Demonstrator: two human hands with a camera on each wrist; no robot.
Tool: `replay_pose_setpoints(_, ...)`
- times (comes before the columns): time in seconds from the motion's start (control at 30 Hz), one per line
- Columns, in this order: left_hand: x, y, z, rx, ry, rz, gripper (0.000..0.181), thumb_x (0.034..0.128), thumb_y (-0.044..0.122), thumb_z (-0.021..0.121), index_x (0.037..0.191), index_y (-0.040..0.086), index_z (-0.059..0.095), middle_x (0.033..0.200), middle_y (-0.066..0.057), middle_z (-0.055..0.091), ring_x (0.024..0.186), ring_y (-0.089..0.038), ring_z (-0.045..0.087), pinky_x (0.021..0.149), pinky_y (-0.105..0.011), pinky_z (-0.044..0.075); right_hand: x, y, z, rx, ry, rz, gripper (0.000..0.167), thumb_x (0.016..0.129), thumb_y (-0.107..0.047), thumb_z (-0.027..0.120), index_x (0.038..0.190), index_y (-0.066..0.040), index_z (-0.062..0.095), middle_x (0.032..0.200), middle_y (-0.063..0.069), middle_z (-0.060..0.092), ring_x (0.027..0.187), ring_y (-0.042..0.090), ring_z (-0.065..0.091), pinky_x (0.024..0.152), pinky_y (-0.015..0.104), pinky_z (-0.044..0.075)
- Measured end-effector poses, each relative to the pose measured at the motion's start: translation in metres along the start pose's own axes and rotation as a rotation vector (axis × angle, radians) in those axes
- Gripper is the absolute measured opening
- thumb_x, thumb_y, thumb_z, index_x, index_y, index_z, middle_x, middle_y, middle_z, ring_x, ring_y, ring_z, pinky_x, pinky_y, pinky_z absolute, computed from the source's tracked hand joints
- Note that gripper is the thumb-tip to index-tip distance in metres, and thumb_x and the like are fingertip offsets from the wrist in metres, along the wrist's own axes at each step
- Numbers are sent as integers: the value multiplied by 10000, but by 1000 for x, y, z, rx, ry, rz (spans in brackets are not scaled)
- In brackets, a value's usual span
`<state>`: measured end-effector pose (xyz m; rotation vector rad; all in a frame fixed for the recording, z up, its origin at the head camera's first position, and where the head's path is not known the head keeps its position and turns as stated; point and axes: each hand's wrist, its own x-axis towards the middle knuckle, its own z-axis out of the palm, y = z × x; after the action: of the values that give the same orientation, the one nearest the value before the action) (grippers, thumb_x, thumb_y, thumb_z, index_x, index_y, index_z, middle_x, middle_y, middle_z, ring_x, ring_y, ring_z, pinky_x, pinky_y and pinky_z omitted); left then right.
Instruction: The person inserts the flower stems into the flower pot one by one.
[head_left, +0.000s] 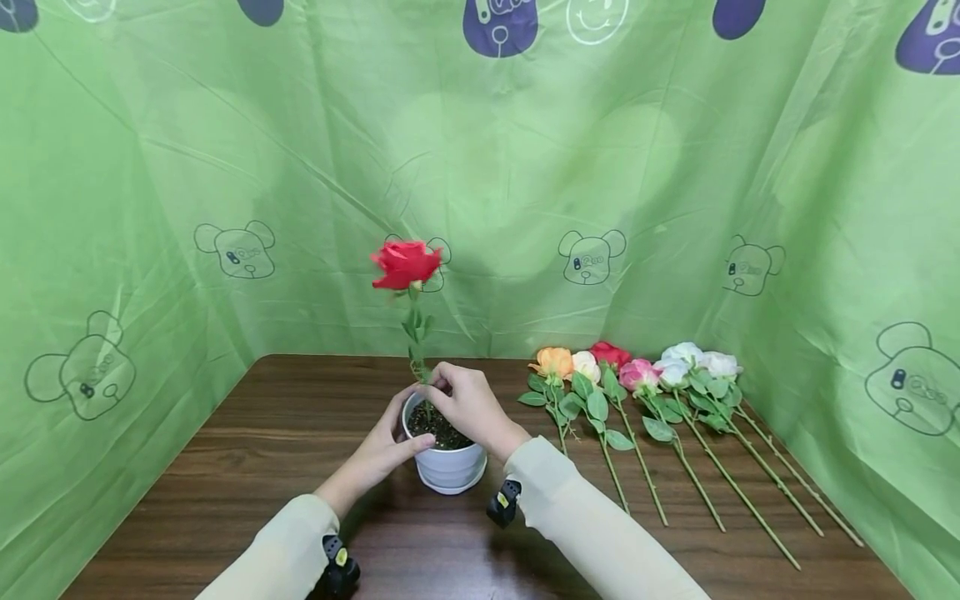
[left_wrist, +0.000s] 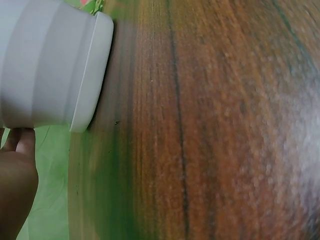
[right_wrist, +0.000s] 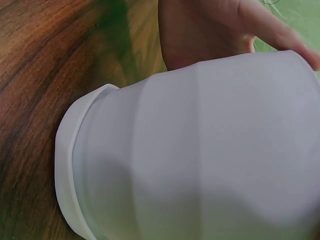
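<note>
A white ribbed flower pot [head_left: 450, 473] filled with dark soil [head_left: 433, 427] stands on its saucer near the middle of the table. My left hand [head_left: 381, 446] holds the pot's left side, its thumb at the near rim; in the right wrist view that hand [right_wrist: 212, 30] lies against the pot wall [right_wrist: 200, 145]. With its fingertips, my right hand [head_left: 471, 406] pinches the green stem of a red rose [head_left: 407, 265] low down, just over the soil. The rose is nearly upright, its bloom high above the pot. My fingers partly hide the stem's lower end.
Several loose artificial flowers lie on the right of the brown wooden table [head_left: 262, 467], stems towards me, among them an orange rose [head_left: 554, 363], a pink rose [head_left: 639, 374] and a white rose [head_left: 720, 364]. A green printed cloth [head_left: 480, 167] hangs behind and at both sides.
</note>
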<state>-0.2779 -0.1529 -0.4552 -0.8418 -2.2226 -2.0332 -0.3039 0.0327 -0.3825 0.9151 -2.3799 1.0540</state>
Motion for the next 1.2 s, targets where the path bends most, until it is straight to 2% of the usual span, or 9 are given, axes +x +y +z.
replay_pose_setpoints(0.37, 0, 2, 0, 16, -20, 12, 790, 939, 74, 689, 1578, 155, 231, 1552, -174, 350, 1347, -195, 422, 1032, -258, 412, 1, 0, 0, -31, -59, 60, 199, 900, -263, 776, 783, -165, 649, 735, -82, 626, 675, 42, 578, 629, 222, 483)
replay_pose_setpoints(0.57, 0, 3, 0, 15, -15, -13, 794, 942, 85, 688, 1580, 140, 218, 1547, -191, 350, 1361, -290, 405, 1021, -251, 418, 2, -2, -2, 15, -74, 96, 213, 893, -270, 784, 754, -181, 649, 704, -104, 606, 647, 43, 556, 608, 224, 471)
replay_pose_setpoints(0.73, -1, 3, 0, 22, 6, -45, 747, 940, 81, 687, 1544, 62, 249, 1503, -229, 389, 1352, -358, 404, 1024, -231, 407, 2, -2, -3, 40, -90, 76, 172, 909, -216, 766, 781, -157, 667, 709, -96, 629, 637, 38, 556, 591, 210, 470)
replay_pose_setpoints(0.9, 0, 3, 0, 12, -4, -28, 758, 944, 50, 672, 1559, 86, 232, 1502, -225, 382, 1338, -345, 422, 1022, -239, 416, 2, -2, -3, -18, -106, 50, 125, 924, -169, 734, 824, -132, 670, 728, -79, 647, 648, 34, 561, 606, 196, 471)
replay_pose_setpoints(1.2, 1, 0, 0, 10, -18, 23, 765, 943, 28, 663, 1574, 113, 238, 1538, -209, 345, 1325, -183, 451, 1035, -255, 418, 0, 0, -1, -78, -79, -28, 192, 922, -145, 732, 780, -133, 603, 721, -53, 570, 669, 97, 512, 625, 236, 449)
